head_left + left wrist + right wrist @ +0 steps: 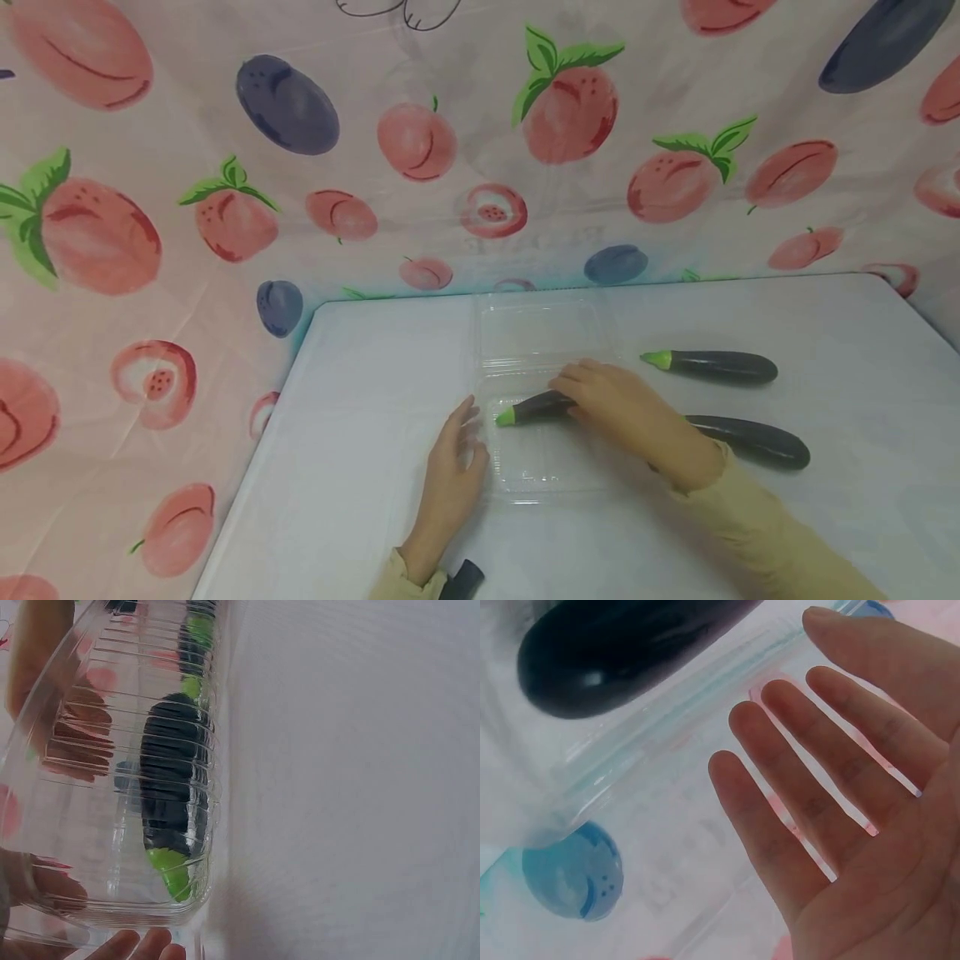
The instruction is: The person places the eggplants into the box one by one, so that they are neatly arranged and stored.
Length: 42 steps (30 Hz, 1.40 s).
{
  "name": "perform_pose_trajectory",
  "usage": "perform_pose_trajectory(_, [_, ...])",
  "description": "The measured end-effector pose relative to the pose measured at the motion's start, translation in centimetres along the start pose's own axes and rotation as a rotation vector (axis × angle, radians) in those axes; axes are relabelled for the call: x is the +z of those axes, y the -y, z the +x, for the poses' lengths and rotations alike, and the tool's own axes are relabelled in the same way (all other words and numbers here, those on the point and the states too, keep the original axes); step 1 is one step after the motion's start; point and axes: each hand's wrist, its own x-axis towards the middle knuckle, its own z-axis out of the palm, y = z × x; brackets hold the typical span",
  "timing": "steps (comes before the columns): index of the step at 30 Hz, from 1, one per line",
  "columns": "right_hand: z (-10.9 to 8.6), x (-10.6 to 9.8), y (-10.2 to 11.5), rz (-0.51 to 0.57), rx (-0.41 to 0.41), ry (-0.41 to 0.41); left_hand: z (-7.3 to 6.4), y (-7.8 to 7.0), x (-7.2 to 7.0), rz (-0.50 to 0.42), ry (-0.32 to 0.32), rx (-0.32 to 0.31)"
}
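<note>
A dark eggplant [542, 407] with a green stem end lies in the clear plastic box [525, 498], its right part hidden behind my right hand [618, 412] in the head view. In the right wrist view, this hand's fingers [799, 795] are straight and spread, apart from the eggplant [607, 656]. My left hand [450, 479] is at the box's left side, fingers relaxed. The left wrist view has its fingertips [150, 945] beside the end wall; contact is hard to tell. Through the ribbed wall the eggplant [172, 772] appears.
Two more eggplants lie on the white table [360, 400] right of the box: one farther back [720, 367], one nearer [757, 442], partly behind my right wrist. The box's lid [540, 329] lies folded back. A fruit-print cloth [465, 83] hangs behind.
</note>
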Motion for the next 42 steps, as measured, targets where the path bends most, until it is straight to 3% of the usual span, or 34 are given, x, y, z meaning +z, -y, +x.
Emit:
perform_pose_trajectory(37, [-5.2,-0.5,-3.9,0.009,0.057,-0.128,-0.1,0.0,-0.1,0.02,0.001,-0.019])
perform_pose_trajectory(42, [-5.9,-0.7,-4.2,0.018,0.099,-0.105,-0.1,0.0,-0.1,0.024,0.005,-0.017])
